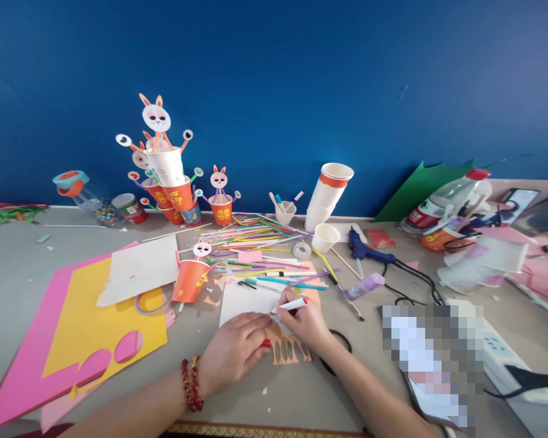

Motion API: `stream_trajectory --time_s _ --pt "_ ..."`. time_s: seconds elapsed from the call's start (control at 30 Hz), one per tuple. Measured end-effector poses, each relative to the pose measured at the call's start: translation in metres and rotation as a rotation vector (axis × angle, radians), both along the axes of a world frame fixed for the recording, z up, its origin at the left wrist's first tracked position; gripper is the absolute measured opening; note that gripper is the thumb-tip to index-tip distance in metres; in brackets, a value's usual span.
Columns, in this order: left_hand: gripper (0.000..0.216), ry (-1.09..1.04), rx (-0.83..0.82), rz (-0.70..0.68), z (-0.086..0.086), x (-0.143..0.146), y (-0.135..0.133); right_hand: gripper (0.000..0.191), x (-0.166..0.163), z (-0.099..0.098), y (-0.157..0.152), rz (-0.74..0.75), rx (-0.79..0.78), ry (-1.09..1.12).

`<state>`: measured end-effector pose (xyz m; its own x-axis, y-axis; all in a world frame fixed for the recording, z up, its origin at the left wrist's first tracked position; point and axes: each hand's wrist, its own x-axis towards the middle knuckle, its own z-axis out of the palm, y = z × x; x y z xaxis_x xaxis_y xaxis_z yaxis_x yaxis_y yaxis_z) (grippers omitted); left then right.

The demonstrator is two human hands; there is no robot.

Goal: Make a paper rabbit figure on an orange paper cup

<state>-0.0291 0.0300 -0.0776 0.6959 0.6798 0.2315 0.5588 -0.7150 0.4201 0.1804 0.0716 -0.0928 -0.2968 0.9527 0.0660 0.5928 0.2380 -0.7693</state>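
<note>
My right hand grips a white marker with a red end, its tip down at the white paper. Curled over the paper's near edge, my left hand has a red marker cap sticking out between thumb and fingers. What the marker tip touches is partly hidden by the fingers. Beneath both hands lies peach paper with shapes cut out of it. An orange paper cup with a rabbit face leans to the left of the white paper.
Rabbit-faced cups stand stacked at the back left. Coloured sticks are strewn behind the paper. A tall cup stack, a glue gun, a glue stick and a phone are rightward. Yellow card lies left.
</note>
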Motion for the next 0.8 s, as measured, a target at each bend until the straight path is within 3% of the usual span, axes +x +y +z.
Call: stream_trajectory --time_s 0.8 --pt "0.022 -0.011 0.004 0.006 -0.0008 -0.0001 -0.0005 0.007 0.0002 -0.0016 0.0007 -0.003 -0.006 0.004"
